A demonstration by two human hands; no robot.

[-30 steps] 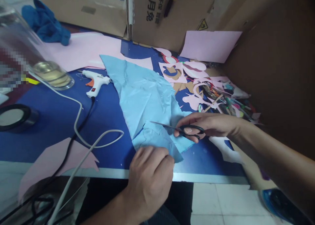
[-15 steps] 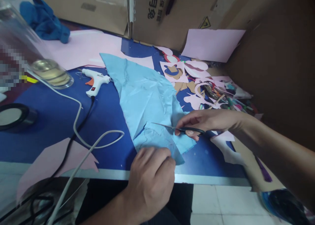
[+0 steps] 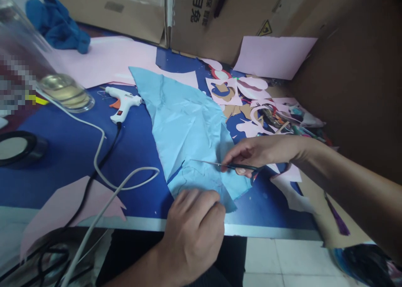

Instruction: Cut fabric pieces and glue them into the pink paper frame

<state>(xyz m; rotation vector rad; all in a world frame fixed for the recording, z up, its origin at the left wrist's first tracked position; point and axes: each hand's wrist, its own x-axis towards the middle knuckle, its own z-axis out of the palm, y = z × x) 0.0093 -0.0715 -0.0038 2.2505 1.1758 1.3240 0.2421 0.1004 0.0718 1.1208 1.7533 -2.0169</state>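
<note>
1. Lying beneath both hands, the creased light-blue paper sheet (image 3: 185,132) stretches diagonally across the blue tabletop (image 3: 63,161). Its narrow tip points away and to the left, and its wider end comes toward the near right, with a dark slit (image 3: 177,172) just left of the right hand's grip.
2. The left hand (image 3: 193,232) has its fingers curled and pressed together, pinching the sheet's near edge close to the metal table edge (image 3: 157,225).
3. The right hand (image 3: 262,151) closes its thumb and fingers around the black-handled scissors (image 3: 241,167). The thin blades point left over the sheet, seen almost edge-on, so I cannot tell how far apart they stand.
4. Left of both hands, a white hot glue gun (image 3: 121,105) lies near the sheet's far edge, with a black cord (image 3: 105,153) and a white cable (image 3: 100,149) looping toward the near side. A glass jar (image 3: 64,94) and a black tape roll (image 3: 19,147) sit farther left.
5. Beyond the right hand, pink paper cut-outs (image 3: 253,90) and pens lie heaped against a cardboard box (image 3: 213,27).
</note>
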